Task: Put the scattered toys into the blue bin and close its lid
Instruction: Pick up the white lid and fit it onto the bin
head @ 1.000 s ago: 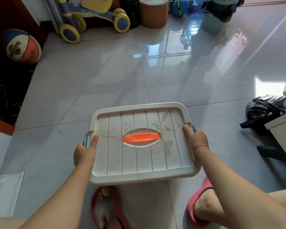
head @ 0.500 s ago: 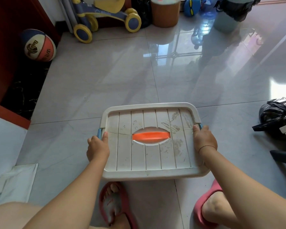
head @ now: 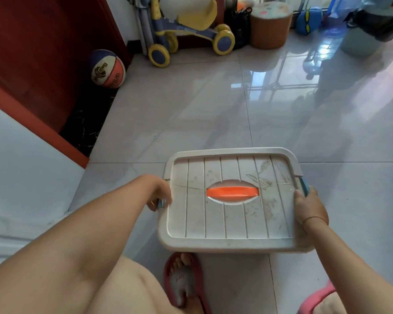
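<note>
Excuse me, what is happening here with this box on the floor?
A person crouches over a storage bin on the tiled floor. The white lid lies flat on the bin and hides its body. The left hand has its grip on the blue clasp at the left side. The right hand holds the lid's right edge, beside the second clasp. Whether the clasps are locked cannot be told. A basketball and a ride-on toy are by the far wall.
</note>
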Action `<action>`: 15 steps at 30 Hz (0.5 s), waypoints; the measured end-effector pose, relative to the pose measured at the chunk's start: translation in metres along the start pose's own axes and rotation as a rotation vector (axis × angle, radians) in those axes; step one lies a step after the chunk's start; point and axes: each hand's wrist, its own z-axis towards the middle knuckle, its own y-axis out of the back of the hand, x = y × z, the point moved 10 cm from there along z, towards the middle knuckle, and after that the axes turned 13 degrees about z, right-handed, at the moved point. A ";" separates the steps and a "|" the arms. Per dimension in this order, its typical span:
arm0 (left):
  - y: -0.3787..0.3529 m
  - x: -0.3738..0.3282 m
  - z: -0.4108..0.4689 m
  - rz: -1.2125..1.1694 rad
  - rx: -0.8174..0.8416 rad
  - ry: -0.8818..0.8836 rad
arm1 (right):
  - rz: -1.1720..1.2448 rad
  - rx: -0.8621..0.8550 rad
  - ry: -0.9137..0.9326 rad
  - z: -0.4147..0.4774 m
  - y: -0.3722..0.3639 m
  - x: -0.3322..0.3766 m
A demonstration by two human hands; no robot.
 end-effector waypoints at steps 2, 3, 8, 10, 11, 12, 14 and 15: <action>0.001 0.015 0.003 -0.126 0.094 0.006 | -0.002 0.028 0.039 0.006 -0.016 0.019; 0.004 0.024 0.005 -0.180 0.092 -0.012 | -0.006 0.037 0.050 0.007 -0.025 0.029; 0.003 0.126 0.028 -0.495 -0.190 0.035 | 0.052 0.125 0.197 -0.004 -0.093 0.103; -0.020 0.176 0.031 -0.739 -0.253 0.095 | 0.062 0.213 0.259 -0.013 -0.130 0.139; -0.030 0.197 0.029 -0.822 -0.311 0.132 | 0.053 0.275 0.287 -0.020 -0.151 0.155; -0.042 0.219 0.025 -0.883 -0.388 0.175 | 0.035 0.347 0.318 -0.029 -0.172 0.172; -0.069 0.265 0.014 -0.947 -0.531 0.333 | -0.040 0.490 0.389 -0.053 -0.215 0.203; -0.085 0.281 0.005 -1.008 -0.538 0.411 | -0.096 0.562 0.431 -0.068 -0.236 0.216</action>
